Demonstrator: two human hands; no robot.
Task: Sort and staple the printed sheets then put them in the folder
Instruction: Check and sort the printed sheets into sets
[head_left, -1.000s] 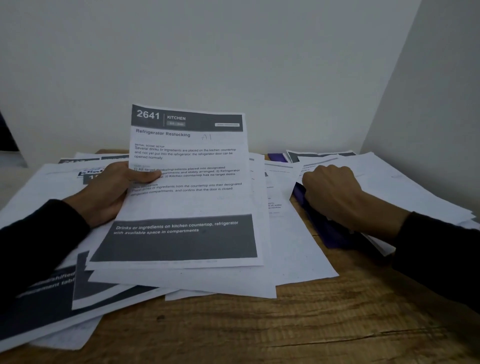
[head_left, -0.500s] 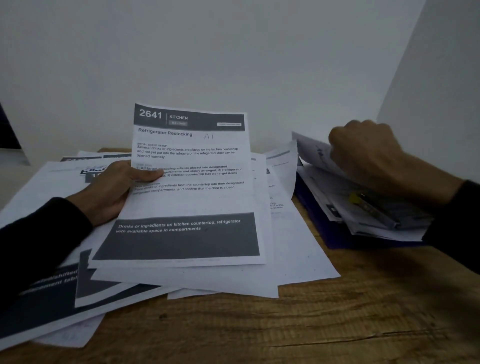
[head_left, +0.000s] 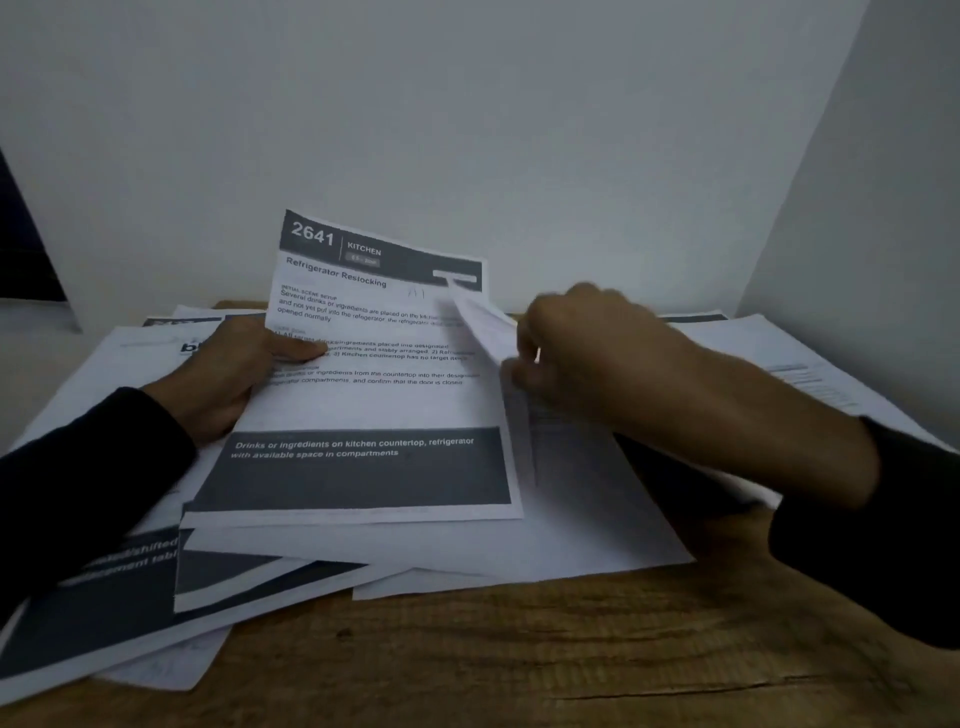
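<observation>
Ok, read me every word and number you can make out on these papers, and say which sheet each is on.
"2641", "KITCHEN", "Refrigerator Restocking": header of the held sheet in the left hand.
"Drinks or ingredients on kitchen countertop, refrigerator with available space in compartments": its lower dark band.
Its body text: only partly legible.
Sheet in the right hand: blurred.
Lower-left sheet: cut-off fragments only.

Left hand (head_left: 228, 371) gripping, thumb laid flat across the front; right hand (head_left: 587, 353) raised, blurred, fingers (head_left: 524, 340) curled in a pinch.

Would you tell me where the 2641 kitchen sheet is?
In the head view, centre-left: the 2641 sheet tilts up atop the paper pile, held by the left hand.
</observation>
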